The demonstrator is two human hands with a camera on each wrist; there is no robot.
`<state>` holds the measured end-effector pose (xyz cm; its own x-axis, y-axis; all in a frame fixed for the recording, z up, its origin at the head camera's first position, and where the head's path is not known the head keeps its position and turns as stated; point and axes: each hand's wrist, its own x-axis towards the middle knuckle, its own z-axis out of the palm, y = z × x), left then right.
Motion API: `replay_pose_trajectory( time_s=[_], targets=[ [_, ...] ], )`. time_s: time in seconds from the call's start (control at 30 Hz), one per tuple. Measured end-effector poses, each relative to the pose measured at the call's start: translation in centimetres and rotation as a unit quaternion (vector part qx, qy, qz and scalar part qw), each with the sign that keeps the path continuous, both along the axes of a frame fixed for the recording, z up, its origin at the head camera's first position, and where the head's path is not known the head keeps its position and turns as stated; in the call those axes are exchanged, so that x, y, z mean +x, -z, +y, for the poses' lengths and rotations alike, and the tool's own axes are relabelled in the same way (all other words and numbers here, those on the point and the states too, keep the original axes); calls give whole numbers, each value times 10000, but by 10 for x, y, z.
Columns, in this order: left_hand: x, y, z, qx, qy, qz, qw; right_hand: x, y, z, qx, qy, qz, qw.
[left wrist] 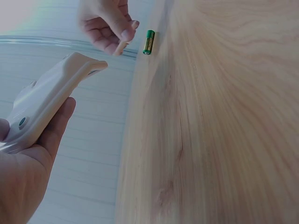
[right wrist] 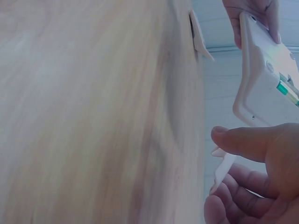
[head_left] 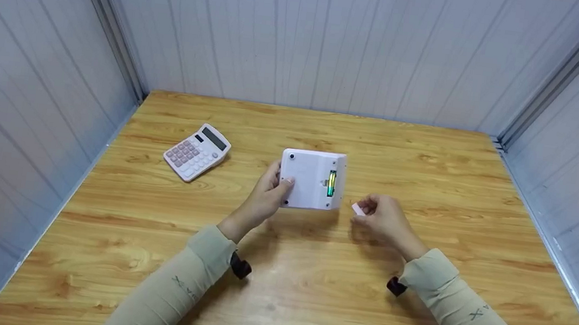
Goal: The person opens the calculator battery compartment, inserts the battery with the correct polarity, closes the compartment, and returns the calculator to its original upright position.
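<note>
My left hand [head_left: 267, 186] grips a white calculator [head_left: 309, 181] by its left edge, thumb on the back, which faces me. The calculator is held above the table. In its uncovered battery compartment lies a green and gold battery [head_left: 331, 183]. To the right, apart from the calculator, my right hand [head_left: 384, 217] pinches a small pale battery cover [head_left: 358, 209] between thumb and fingers; the right wrist view shows this cover [right wrist: 223, 171] closer up. A loose green battery [left wrist: 148, 42] lies on the table near the right hand in the left wrist view.
A second calculator [head_left: 197, 153], white with pinkish keys, lies face up at the table's left. The wooden table [head_left: 274, 297] is bounded by pale panel walls [head_left: 303, 39] at the back and sides.
</note>
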<state>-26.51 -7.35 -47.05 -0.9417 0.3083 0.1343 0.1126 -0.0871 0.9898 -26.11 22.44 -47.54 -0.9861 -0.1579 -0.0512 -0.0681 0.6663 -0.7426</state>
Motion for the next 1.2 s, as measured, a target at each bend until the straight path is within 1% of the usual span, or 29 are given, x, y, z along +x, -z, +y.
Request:
replay_pose_trajectory(
  time_s=[0.17,0.3,0.57,0.7,0.97,1.1,1.2],
  targets=[
    [0,1,1,62,19,-3,10000,1,-5,-1,-248,179,260,9992],
    [-1,1,3,121,18,-33,9999,1,-7,-2,-602,287,393,9970],
    [0,2,3,120,2,-20,9999,1,-9,-5,-1196,632,535,9894],
    [-1,2,3,72,-23,-16,10000,1,-11,-8,-1477,732,626,9843],
    [0,2,2,75,-12,-22,10000,-2,-11,-13,-1844,963,576,9764],
    [0,2,3,113,5,-33,9999,-2,-12,-16,-2057,992,530,9721],
    [0,2,4,103,39,-41,9999,-1,-14,-19,-2222,966,572,9685]
  ],
)
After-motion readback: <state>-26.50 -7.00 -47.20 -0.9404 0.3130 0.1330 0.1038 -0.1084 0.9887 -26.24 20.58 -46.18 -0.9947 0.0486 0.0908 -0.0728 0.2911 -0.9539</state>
